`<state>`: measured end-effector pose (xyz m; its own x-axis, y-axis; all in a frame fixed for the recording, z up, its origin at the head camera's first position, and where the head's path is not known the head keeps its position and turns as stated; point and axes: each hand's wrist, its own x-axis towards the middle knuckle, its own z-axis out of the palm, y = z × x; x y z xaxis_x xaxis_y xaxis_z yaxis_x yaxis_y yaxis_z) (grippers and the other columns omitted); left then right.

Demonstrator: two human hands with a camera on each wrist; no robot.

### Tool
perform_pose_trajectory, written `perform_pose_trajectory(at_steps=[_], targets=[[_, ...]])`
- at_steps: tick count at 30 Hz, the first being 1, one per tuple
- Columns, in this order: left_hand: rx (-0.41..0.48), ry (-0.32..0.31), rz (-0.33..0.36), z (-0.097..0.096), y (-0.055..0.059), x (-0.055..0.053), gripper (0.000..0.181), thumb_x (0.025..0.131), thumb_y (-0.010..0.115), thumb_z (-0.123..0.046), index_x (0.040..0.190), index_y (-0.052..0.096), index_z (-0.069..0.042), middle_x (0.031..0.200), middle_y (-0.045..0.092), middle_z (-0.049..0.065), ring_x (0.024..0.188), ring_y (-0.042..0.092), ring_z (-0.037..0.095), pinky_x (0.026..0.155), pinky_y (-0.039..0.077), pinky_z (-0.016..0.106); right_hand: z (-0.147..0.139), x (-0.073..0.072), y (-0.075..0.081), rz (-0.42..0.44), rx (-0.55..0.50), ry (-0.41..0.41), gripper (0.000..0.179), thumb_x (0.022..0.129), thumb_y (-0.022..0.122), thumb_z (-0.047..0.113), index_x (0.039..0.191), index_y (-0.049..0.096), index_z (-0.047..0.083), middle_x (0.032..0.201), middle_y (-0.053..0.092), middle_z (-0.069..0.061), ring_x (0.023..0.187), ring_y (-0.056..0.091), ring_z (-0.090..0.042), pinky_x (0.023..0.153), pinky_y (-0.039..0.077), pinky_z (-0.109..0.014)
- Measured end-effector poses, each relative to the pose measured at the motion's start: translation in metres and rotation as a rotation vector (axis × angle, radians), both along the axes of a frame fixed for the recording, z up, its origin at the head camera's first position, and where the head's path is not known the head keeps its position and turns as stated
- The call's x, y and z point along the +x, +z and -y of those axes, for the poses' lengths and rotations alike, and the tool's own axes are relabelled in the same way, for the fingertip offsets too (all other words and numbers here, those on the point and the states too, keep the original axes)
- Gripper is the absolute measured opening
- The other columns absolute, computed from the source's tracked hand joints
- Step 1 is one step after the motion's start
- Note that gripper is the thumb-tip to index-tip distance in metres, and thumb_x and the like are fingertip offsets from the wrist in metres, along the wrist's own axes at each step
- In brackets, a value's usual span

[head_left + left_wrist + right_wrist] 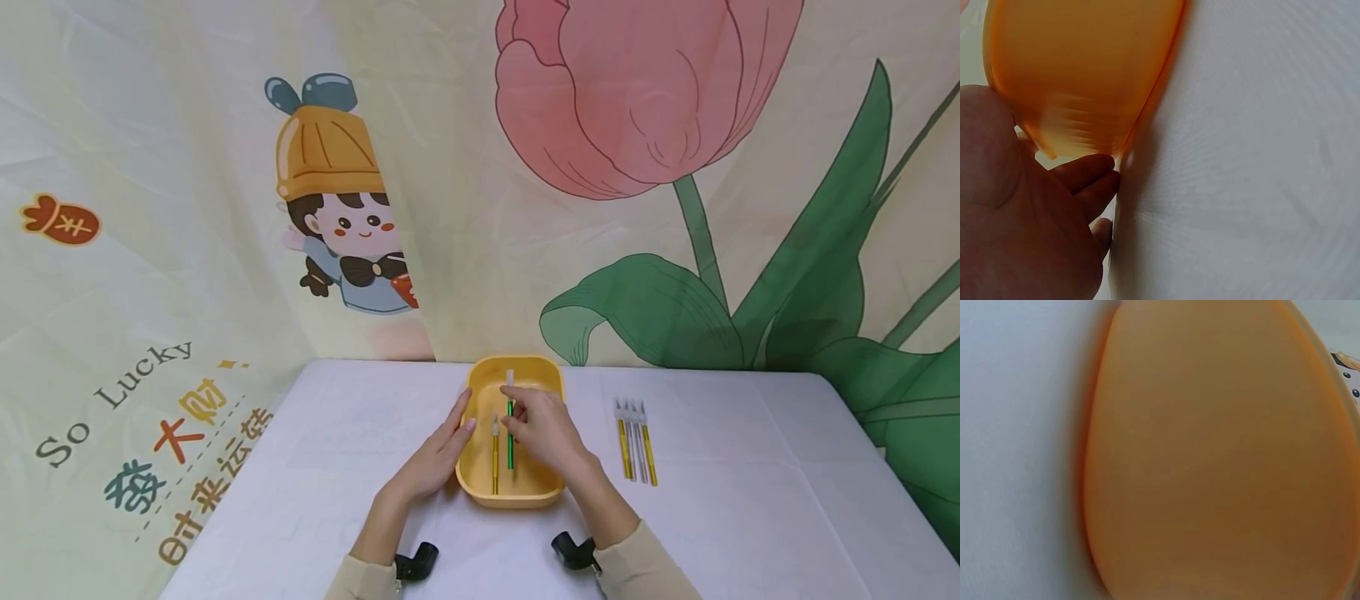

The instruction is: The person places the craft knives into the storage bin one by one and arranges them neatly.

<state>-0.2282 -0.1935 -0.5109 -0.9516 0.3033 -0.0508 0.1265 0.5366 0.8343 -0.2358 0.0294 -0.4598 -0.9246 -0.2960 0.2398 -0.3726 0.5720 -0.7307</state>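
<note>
In the head view a yellow tray (510,502) stands near the table's far edge. My left hand (429,463) holds its left side, thumb at the rim; in the left wrist view the fingers touch the outside of the tray wall (1079,75). Over the inside of the tray, my right hand (547,429) pinches a green-handled craft knife (511,454) with a clear cap. To its left lies a gold-handled craft knife (495,458) in the tray. Only the tray's outer wall (1210,450) fills most of the right wrist view; the right fingers are hidden there.
Right of the tray, several capped craft knives (636,442) with gold and silver handles lie side by side on the white tablecloth (750,500). A printed cloth backdrop (465,208) hangs behind the table. Each wrist wears a black camera mount (573,550).
</note>
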Motion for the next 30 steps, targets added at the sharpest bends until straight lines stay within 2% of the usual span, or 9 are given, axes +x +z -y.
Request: perform_pose_trajectory(at_steps=[8,14,30], targets=[[0.011,0.0,0.012,0.0,0.001,-0.001,0.059,0.114,0.032,-0.048,0.167,0.008,-0.04,0.175,0.011,-0.009,0.162,0.014,0.022,0.131,0.015,0.053,0.005,-0.001,-0.004,0.002,0.004,0.007,0.045,0.092,0.079,0.006,0.136,0.069,0.005,0.078,0.064,0.002,0.065,0.057,-0.008,0.058,0.052,-0.019],[0.004,-0.007,-0.008,0.001,-0.001,0.0,0.06,0.114,0.033,-0.047,0.167,0.008,-0.04,0.175,0.012,-0.006,0.162,0.016,0.025,0.13,0.014,0.055,0.008,-0.002,-0.008,-0.016,0.011,0.014,0.044,0.091,0.079,0.006,0.133,0.07,0.003,0.076,0.065,0.002,0.065,0.057,-0.007,0.057,0.051,-0.019],[0.003,-0.016,-0.025,0.002,0.0,0.001,0.063,0.112,0.033,-0.052,0.168,0.009,-0.036,0.174,0.015,-0.006,0.161,0.018,0.024,0.13,0.016,0.053,0.017,-0.003,-0.017,0.061,0.061,0.017,0.043,0.093,0.079,0.009,0.134,0.07,0.005,0.076,0.061,0.004,0.068,0.055,-0.011,0.059,0.048,-0.02]])
